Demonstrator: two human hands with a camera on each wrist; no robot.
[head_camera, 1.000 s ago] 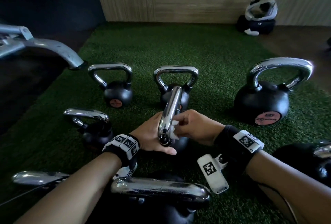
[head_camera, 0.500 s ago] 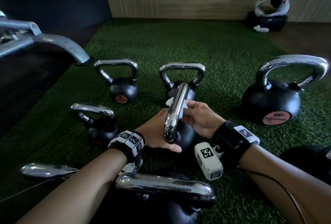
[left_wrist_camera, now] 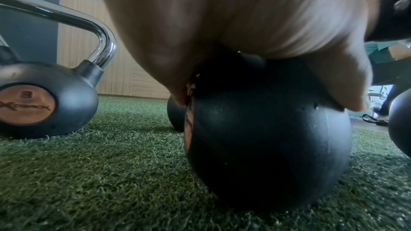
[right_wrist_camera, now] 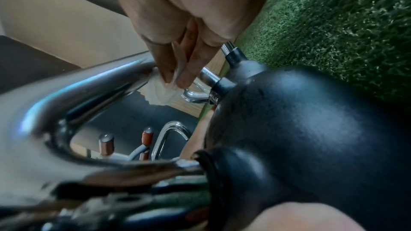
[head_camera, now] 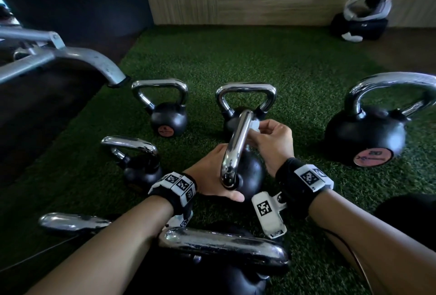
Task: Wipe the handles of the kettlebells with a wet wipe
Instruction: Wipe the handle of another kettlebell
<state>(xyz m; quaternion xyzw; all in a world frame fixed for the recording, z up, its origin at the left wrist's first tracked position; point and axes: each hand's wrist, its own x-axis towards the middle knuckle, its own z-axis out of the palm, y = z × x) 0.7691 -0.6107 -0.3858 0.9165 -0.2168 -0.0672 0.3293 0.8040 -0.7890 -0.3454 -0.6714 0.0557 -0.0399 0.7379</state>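
A small black kettlebell stands on the green turf in front of me, its chrome handle seen edge-on. My left hand grips the ball from the left, thumb across its near side. My right hand pinches a crumpled white wet wipe against the far upper end of the handle, on its right side.
Several more chrome-handled kettlebells ring this one: two behind, a large one right, one left, one near my arms. A metal machine leg stands at left. A bag lies by the far wall.
My right hand has slid the wipe along the handle from its near lower end up to the far top end. The left hand has kept its hold on the ball.
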